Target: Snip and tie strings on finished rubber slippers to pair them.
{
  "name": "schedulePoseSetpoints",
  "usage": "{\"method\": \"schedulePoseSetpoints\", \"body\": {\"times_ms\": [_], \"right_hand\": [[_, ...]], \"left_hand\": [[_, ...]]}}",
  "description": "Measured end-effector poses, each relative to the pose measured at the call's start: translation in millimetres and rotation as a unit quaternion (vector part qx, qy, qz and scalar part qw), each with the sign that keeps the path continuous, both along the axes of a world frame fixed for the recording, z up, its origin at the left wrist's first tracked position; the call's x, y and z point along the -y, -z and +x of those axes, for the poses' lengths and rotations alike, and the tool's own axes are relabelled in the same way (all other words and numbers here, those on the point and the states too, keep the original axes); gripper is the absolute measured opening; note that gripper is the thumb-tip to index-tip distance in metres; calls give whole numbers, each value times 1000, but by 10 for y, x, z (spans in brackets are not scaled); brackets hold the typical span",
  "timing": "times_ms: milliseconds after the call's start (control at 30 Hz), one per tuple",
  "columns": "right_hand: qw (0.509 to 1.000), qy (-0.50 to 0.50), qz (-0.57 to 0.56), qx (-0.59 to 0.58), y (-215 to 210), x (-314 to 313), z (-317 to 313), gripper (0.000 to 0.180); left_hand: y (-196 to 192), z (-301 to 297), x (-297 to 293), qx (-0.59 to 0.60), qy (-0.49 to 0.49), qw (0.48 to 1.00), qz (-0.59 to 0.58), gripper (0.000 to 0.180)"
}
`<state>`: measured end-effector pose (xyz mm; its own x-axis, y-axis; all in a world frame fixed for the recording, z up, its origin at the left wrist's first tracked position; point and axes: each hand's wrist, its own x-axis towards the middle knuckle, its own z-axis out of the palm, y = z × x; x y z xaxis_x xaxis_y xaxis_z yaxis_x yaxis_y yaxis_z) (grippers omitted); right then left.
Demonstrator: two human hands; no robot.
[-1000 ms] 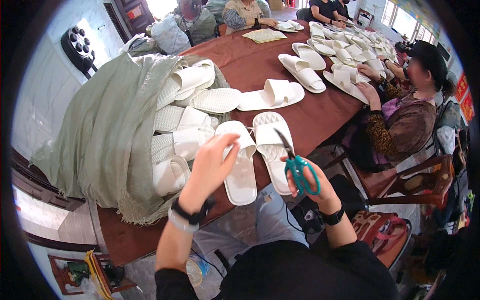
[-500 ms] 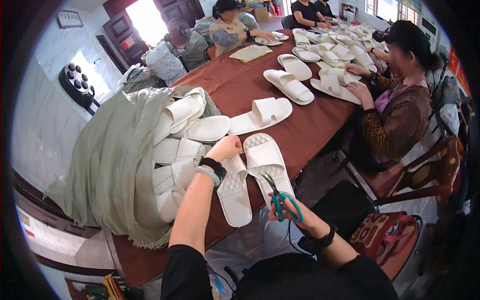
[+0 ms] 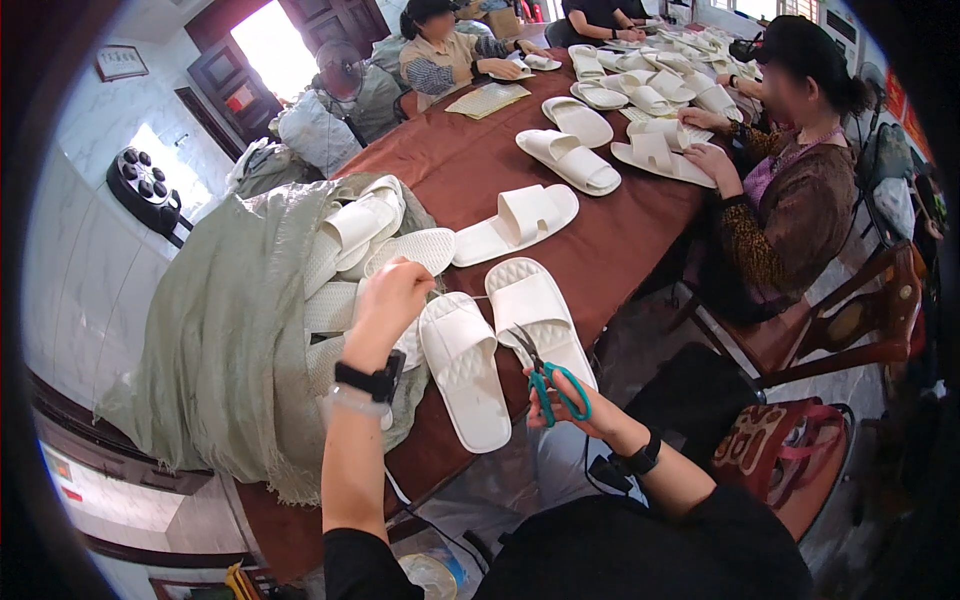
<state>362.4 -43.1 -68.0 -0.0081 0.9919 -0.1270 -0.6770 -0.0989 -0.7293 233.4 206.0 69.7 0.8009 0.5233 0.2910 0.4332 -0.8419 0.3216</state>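
My right hand (image 3: 575,405) is closed round scissors (image 3: 548,388) with teal handles. Their dark blades are parted and lie over the strap of a white slipper (image 3: 530,297). A second white slipper (image 3: 470,395) sits beside it on its left, near the table edge. My left hand (image 3: 395,300) is up by the mouth of the sack, its fingers pinched together. From those fingertips a thin, pale thread seems to run across toward the two slippers. Beyond them a single white slipper (image 3: 518,222) lies on its own, pointing right.
A green woven sack (image 3: 230,340) full of white slippers stands on the left. Brown cloth covers the table (image 3: 440,150). Several people handle slippers along its far and right sides. A wooden chair (image 3: 860,330) and a red bag (image 3: 770,450) are on my right.
My left hand has pulled back leftward from between the two slippers toward the sack. The left slipper now shows its top end uncovered. The scissors stay over the right slipper.
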Motion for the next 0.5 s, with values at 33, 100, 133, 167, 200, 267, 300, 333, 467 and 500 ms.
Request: {"method": "schedulePoseSetpoints", "body": {"times_ms": [33,100,133,167,200,267,300,333,467,500], "right_hand": [[1000,-13,10,13,-45,-37,-30,58],[999,-38,6,7,-171,-75,-80,58],[998,-65,2,5,-215,-93,-102,59],[997,-74,5,-17,-231,-121,-127,60],[997,-78,4,-19,-258,-152,-175,60],[996,-73,3,-58,-295,-182,-266,60],[996,-74,0,-59,-291,-183,-305,60],[997,-59,-4,-57,-277,-185,-337,59],[999,-35,9,-28,-260,-230,-417,56],[999,-37,9,-25,-270,-219,-421,56]], "left_hand": [[-124,-91,91,56,-6,998,-4,8],[-340,-211,327,84,17,996,-25,7],[-408,-256,445,114,37,992,-46,6],[-447,-296,543,113,40,992,-49,6],[-491,-377,654,128,35,990,-51,5],[-513,-509,818,143,29,988,-56,5],[-507,-562,884,148,27,986,-66,7],[-498,-607,937,154,25,985,-77,8],[-542,-813,1068,161,24,984,-67,12],[-550,-851,1092,165,22,984,-67,12]]}}
